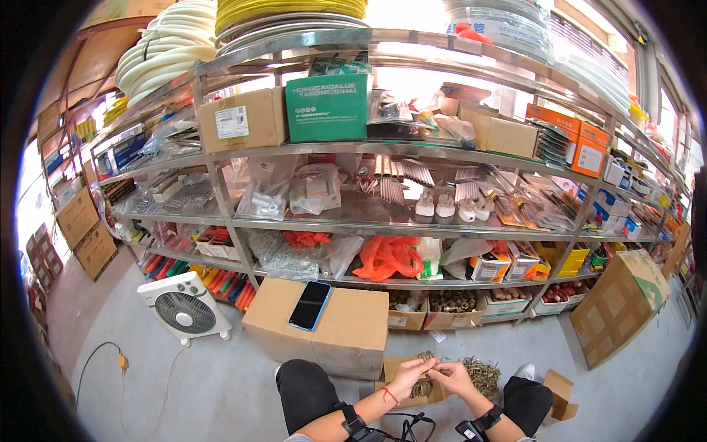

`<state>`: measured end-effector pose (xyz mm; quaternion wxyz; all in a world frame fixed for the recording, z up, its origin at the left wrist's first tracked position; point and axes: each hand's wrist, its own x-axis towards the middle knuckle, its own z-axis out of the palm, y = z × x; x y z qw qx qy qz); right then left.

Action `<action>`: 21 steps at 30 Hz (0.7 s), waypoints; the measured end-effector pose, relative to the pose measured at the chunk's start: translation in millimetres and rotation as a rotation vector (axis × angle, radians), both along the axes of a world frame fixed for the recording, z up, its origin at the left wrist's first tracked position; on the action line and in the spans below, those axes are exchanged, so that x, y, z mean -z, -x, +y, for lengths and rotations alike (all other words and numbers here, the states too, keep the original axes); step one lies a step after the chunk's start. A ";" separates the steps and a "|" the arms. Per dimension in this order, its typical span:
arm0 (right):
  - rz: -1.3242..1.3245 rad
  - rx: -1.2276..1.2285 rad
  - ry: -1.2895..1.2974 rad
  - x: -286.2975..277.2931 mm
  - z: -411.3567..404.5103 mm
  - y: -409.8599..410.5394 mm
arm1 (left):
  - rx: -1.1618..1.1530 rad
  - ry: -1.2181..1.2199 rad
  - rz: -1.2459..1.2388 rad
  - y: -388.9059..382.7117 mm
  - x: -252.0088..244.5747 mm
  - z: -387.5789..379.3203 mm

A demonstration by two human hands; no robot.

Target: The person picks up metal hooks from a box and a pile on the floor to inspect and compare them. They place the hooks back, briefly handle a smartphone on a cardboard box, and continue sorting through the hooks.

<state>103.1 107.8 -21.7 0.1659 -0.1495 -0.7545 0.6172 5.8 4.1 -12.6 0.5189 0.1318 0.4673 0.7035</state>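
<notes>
My left hand (407, 378) and my right hand (454, 379) meet at the fingertips above an open cardboard box (393, 364). A small item seems pinched between them; my fingers hide most of it, so its kind is unclear. Bundles of thin brass-coloured metal pieces (422, 389) lie in the box under my hands. Just right of the box, a loose heap of similar brass-coloured pieces (483, 375) rests on the floor.
A closed carton (342, 312) bearing a smartphone (310, 305) stands ahead on the left. Beyond it rises a metal shelf rack (342, 225) full of hardware. A box fan (184, 309) is at left, a small open carton (559, 393) at right. Black cables (411, 422) lie between my knees.
</notes>
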 end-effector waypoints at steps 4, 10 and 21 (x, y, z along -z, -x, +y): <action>-0.064 0.011 0.042 9.8 3.0 -2.2 | 0.047 -0.045 0.019 1.2 18.1 7.6; -0.033 0.030 0.037 16.3 0.2 0.1 | 0.097 -0.081 -0.024 1.0 20.1 10.0; 0.041 0.076 0.165 12.4 -4.2 -4.7 | 0.099 -0.116 0.013 0.7 32.1 15.7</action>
